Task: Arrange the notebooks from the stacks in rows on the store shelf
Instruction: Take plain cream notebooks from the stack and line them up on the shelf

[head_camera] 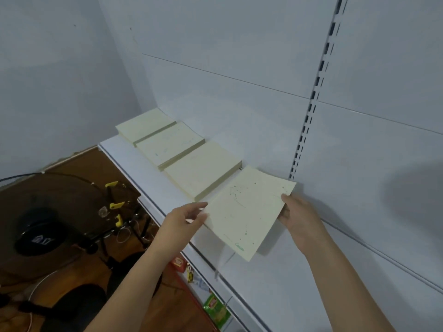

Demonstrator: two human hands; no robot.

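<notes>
Holding a pale yellow, thin paper-covered notebook (247, 212) between both hands, I have it raised just above the white metal store shelf (143, 173), at the near right end of the row. My left hand (185, 218) pinches its left edge, thumb on top and fingers curled beneath; my right hand (296, 212) holds the right edge the same way, thumb over the cover. Each grip is closed only on that edge and on nothing else.

Three pale yellow stacks of notebooks (203, 170) lie in a line along the back panel, running away to the far left, each close against the next. The notebook I hold sits beside the nearest stack, its far corner close to the slotted upright (311, 104).

I judge the risk to be in the set-down. The notebook is tilted, near edge higher, so releasing one side early could let it slide toward the shelf's front lip and drop to the goods below. Pushing it left too hard could nudge the nearest stack out of line, and its thin cover could buckle if it catches.
</notes>
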